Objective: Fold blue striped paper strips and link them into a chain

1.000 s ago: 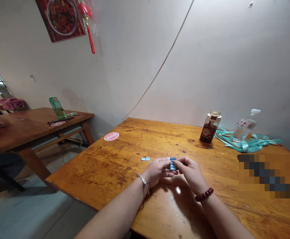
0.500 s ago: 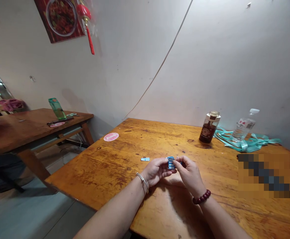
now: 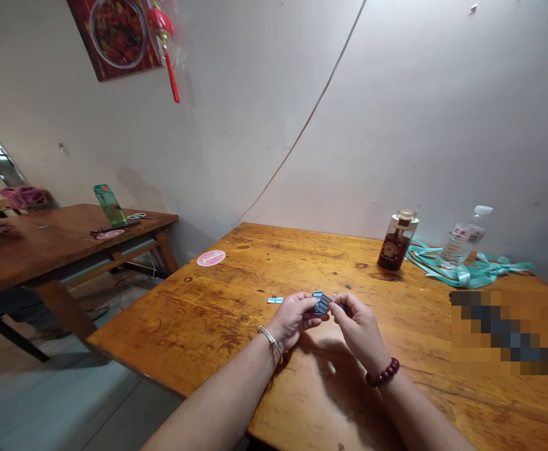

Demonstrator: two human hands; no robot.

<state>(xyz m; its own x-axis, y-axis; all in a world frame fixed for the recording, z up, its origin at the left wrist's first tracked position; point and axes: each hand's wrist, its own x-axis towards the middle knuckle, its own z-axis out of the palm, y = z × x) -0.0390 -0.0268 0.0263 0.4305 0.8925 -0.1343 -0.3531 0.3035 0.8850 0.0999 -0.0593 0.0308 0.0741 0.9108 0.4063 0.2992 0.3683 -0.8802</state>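
Over the wooden table, my left hand [image 3: 296, 318] pinches a small flat blue-and-white striped piece [image 3: 321, 304] between thumb and fingers. Closed at its right edge are the thumb and forefinger of my right hand [image 3: 354, 322]; the exact contact is too small to make out. Something dark blue shows in part beneath the right fingers, mostly hidden. Just left of my left hand, another small blue-and-white piece [image 3: 275, 300] lies flat on the tabletop.
A brown-filled bottle [image 3: 396, 244] stands at the back right, beside a clear plastic bottle [image 3: 464, 241] and turquoise ribbon [image 3: 480, 272]. Pixelation covers a dark long item [image 3: 511, 335] at right. A pink round sticker [image 3: 211, 258] is near the left edge. A second table [image 3: 67, 238] stands left.
The striped piece has tilted in my fingers and its face looks darker. My left hand has shifted slightly, and the right fingers sit at the piece's edge instead of over its front.
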